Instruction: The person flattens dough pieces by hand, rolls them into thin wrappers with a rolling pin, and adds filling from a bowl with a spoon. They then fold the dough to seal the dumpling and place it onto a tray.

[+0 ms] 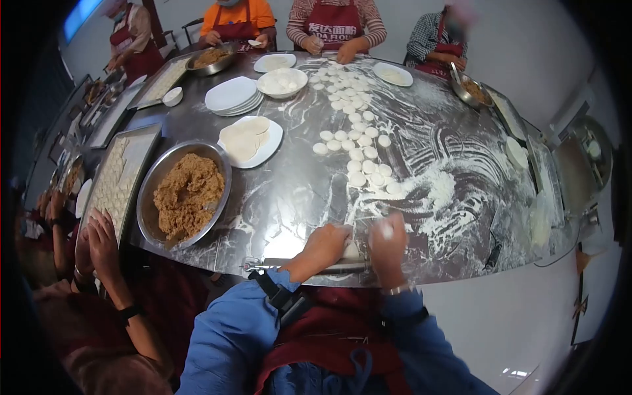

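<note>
My left hand is near the front edge of the table, fingers closed around a strip of pale dough that shows just beside it. To its right, my right hand is raised slightly and blurred by motion. Its fingers are curled, with a small white lump of dough at their top. Ahead of both hands, several flattened dough rounds lie in a band running to the far side of the table. Loose flour is spread to the right of them.
A metal bowl of brown filling stands at left, beside a tray of dumplings. Behind are a plate with wrappers, stacked plates and a white bowl. Co-workers in red aprons surround the table; one's hands are close at left.
</note>
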